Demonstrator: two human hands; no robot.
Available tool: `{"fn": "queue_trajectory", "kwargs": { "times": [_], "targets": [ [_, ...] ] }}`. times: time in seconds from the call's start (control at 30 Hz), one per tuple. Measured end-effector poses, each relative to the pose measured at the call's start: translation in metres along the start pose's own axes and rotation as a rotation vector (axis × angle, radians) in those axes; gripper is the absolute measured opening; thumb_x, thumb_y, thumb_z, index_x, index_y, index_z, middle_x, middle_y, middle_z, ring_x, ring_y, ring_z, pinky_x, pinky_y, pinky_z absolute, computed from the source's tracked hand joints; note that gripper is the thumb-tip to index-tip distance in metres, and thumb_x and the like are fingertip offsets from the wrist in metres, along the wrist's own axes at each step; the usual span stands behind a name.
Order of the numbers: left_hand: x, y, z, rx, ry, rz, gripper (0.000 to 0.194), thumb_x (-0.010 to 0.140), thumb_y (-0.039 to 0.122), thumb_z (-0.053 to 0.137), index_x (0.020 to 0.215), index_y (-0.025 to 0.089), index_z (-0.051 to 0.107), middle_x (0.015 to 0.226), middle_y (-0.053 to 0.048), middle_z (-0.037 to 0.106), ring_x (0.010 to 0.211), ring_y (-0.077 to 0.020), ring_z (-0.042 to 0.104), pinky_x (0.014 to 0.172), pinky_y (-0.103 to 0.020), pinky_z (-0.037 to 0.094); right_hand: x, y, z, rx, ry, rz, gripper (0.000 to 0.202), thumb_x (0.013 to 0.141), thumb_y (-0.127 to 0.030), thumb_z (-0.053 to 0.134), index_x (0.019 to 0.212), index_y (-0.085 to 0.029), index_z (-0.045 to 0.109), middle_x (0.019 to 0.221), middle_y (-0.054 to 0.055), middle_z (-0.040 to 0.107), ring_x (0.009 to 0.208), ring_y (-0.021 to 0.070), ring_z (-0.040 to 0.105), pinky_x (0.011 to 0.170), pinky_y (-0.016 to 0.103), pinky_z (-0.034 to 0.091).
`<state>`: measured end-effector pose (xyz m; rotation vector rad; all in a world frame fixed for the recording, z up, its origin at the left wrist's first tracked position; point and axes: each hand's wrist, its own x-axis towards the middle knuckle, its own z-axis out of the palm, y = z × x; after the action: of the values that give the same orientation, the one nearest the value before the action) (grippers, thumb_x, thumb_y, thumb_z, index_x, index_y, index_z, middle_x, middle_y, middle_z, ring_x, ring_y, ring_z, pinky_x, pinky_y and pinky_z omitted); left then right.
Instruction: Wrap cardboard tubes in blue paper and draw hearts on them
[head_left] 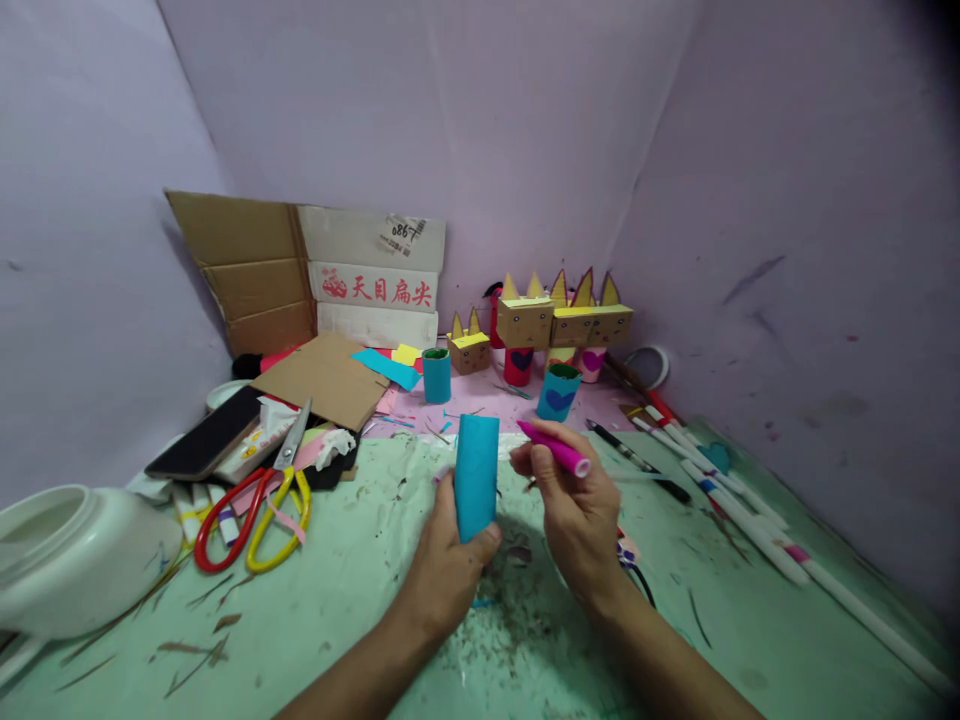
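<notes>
My left hand (456, 545) is wrapped round a blue paper-covered tube (477, 475), which stands nearly upright above the table. In my right hand (574, 510) is a magenta marker (556, 449), its narrow end pointing left toward the tube. The marker and the tube are apart. Behind the tube stands a short blue cup-like tube (436, 377) with a dark green inside. Farther right is a similar blue tube with a dark blue heart (559, 400).
Red-and-yellow-handled scissors (289, 470) lie at left, near a white pot (82, 560) and a phone (202, 432). Cardboard cat heads (525, 325) stand at the back. A folded carton (375, 290) leans on the wall. Several markers (750, 525) and a black pen (637, 460) lie right.
</notes>
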<state>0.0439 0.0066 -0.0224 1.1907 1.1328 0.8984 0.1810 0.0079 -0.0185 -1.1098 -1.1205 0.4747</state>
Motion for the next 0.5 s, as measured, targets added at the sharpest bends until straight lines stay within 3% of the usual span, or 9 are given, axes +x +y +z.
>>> {"fn": "queue_trajectory", "kwargs": {
  "times": [0.13, 0.3, 0.4, 0.5],
  "targets": [
    [-0.0001, 0.0017, -0.0009, 0.001, -0.03, 0.061, 0.08, 0.069, 0.033, 0.071, 0.141, 0.018, 0.039, 0.146, -0.012, 0.045, 0.137, -0.0358, 0.033, 0.109, -0.041, 0.029, 0.0035, 0.0041, 0.0041, 0.0, -0.095, 0.134, 0.04, 0.083, -0.036, 0.065, 0.119, -0.024, 0.054, 0.11, 0.01, 0.068, 0.102, 0.0247, 0.065, 0.09, 0.045, 0.053],
    [-0.001, 0.0032, -0.0037, 0.001, -0.133, 0.081, 0.083, 0.078, 0.04, 0.064, 0.149, 0.018, 0.027, 0.158, -0.007, 0.027, 0.145, -0.0291, 0.017, 0.115, -0.035, 0.019, 0.0075, 0.0094, 0.0063, 0.133, -0.092, 0.256, 0.056, 0.072, -0.033, 0.075, 0.121, -0.023, 0.048, 0.118, 0.013, 0.065, 0.106, 0.0268, 0.065, 0.087, 0.045, 0.055],
    [-0.0004, 0.0016, -0.0039, -0.063, -0.169, 0.1, 0.08, 0.081, 0.045, 0.061, 0.149, 0.018, 0.03, 0.16, -0.004, 0.021, 0.147, -0.0277, 0.008, 0.117, -0.034, 0.016, 0.0087, 0.0102, 0.0061, 0.171, -0.09, 0.276, 0.059, 0.068, -0.028, 0.076, 0.12, -0.024, 0.048, 0.119, 0.013, 0.065, 0.108, 0.027, 0.064, 0.084, 0.044, 0.056],
    [0.0008, 0.001, -0.0024, -0.221, -0.219, 0.089, 0.077, 0.08, 0.042, 0.065, 0.147, 0.021, 0.034, 0.158, -0.005, 0.027, 0.145, -0.0297, 0.018, 0.114, -0.037, 0.026, 0.0094, 0.009, 0.0071, 0.217, -0.08, 0.3, 0.061, 0.065, -0.027, 0.077, 0.119, -0.023, 0.048, 0.118, 0.014, 0.066, 0.107, 0.0268, 0.065, 0.083, 0.043, 0.057]
  ]
}}
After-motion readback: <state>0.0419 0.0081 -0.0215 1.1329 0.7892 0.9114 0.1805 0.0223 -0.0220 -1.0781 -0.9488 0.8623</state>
